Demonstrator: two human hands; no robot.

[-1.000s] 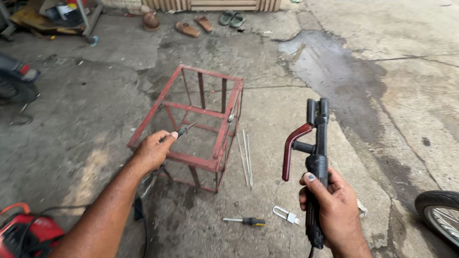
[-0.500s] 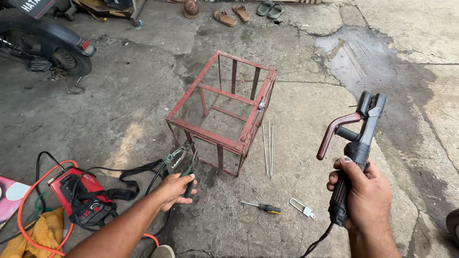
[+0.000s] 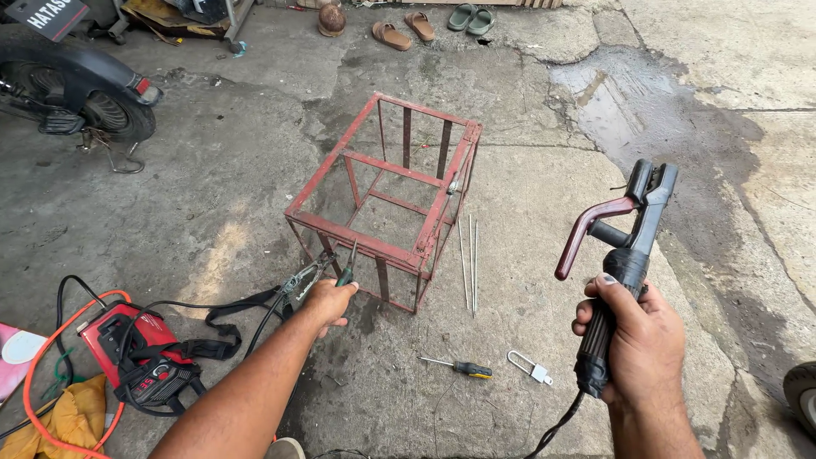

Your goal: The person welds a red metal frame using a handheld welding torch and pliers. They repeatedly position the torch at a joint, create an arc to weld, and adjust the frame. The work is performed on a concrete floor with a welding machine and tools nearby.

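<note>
Left hand [image 3: 327,299] fingers closed round one clamp [image 3: 308,276]; right hand [image 3: 633,340] gripping one welding holder [image 3: 625,255]; one red frame [image 3: 387,200], three rods [image 3: 469,263].

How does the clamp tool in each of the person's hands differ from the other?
The electrode holder in the right hand is big, black with a dark red lever, and held upright in the air. The ground clamp in the left hand is smaller, bare metal with a green handle, and sits low by the bottom bar of the red metal frame. The holder's jaws grip nothing. Both trail a black cable.
</note>
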